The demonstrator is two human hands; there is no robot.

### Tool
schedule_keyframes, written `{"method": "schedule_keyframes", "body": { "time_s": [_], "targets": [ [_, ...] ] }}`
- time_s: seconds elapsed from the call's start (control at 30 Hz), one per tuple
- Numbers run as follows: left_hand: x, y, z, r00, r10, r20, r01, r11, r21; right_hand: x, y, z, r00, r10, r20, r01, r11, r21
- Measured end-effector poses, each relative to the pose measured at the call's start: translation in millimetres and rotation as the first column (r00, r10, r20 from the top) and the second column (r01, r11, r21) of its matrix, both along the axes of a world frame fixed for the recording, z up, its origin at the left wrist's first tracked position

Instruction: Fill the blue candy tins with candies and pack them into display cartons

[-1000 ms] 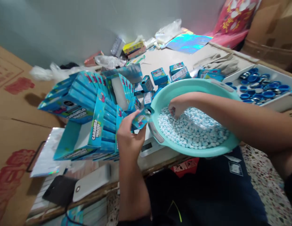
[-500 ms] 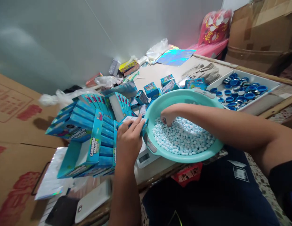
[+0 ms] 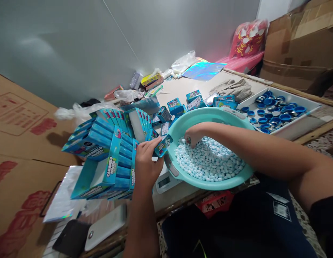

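My left hand (image 3: 147,161) is closed around a small blue candy box (image 3: 164,145), beside the left rim of the turquoise basin (image 3: 213,184). The box's printed face is turned up, and its end points over the rim. Inside the basin lies a heap of small pale blue and white candies (image 3: 209,166). My right hand (image 3: 193,134) reaches into their left part with its fingers curled down and together. A few candies seem to be in its fingertips, partly hidden by the hand. Under the basin, a white scale (image 3: 166,182) shows at its front left.
Left of my left hand stand blue display boxes (image 3: 98,182) packed with small boxes. More small boxes (image 3: 174,104) lie behind the basin. At right is a white tray (image 3: 290,127) of blue-rimmed caps, near a grey glove (image 3: 233,87). A phone (image 3: 106,227) lies front left.
My left hand has turned the small box so its printed blue face shows instead of its pale side. My right hand stays among the candies. The whole view has shifted slightly.
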State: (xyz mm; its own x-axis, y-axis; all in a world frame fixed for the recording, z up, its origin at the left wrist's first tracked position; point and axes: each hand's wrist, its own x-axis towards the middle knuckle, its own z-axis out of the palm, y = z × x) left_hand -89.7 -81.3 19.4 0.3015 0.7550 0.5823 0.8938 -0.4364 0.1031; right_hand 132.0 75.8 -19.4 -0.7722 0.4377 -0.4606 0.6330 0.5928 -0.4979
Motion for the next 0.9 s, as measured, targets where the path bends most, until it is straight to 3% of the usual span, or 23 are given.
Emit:
{"method": "schedule_keyframes", "body": {
  "time_s": [0.07,0.1,0.2,0.3,0.4,0.47,0.57,0.67,0.9],
  "targets": [
    [1.7,-9.7,-8.8,0.965,0.110,0.237,-0.097,0.993,-0.066,2.2,-0.7,2.3,1.000,-0.010,0.008,0.010,1.000,0.006],
    [2.4,-14.0,-14.5,0.910,0.192,0.368,-0.158,0.980,-0.122,3.1,-1.2,3.8,1.000,-0.014,0.011,0.014,1.000,0.009],
    [2.8,-20.6,-33.2,0.589,0.406,0.699,-0.258,0.914,-0.314,4.7,-3.6,9.0,1.000,-0.018,0.024,0.018,1.000,0.017],
    [-2.0,-17.3,-50.4,0.333,0.478,0.813,-0.231,0.877,-0.421,4.5,-7.5,13.8,0.999,-0.016,0.043,0.015,1.000,0.024],
    [-10.1,-12.5,-63.2,0.229,0.432,0.872,-0.106,0.902,-0.419,4.5,-12.3,15.4,0.998,-0.007,0.057,0.005,0.999,0.035],
    [-15.3,-12.1,-68.6,0.217,0.338,0.916,-0.021,0.939,-0.342,5.2,-14.6,14.6,0.998,-0.006,0.062,0.004,0.999,0.044],
    [-20.8,-15.2,-72.8,0.335,0.237,0.912,-0.020,0.969,-0.244,6.2,-15.3,11.6,0.995,-0.019,0.096,0.016,0.999,0.040],
    [-23.4,-18.2,-73.6,0.423,0.227,0.877,-0.047,0.972,-0.228,5.5,-14.2,7.7,0.989,-0.013,0.147,0.008,0.999,0.031],
    [-25.3,-17.0,-73.1,0.394,0.185,0.900,-0.050,0.982,-0.181,3.4,-16.2,4.2,0.982,0.014,0.187,-0.026,0.998,0.063]
  ]
}}
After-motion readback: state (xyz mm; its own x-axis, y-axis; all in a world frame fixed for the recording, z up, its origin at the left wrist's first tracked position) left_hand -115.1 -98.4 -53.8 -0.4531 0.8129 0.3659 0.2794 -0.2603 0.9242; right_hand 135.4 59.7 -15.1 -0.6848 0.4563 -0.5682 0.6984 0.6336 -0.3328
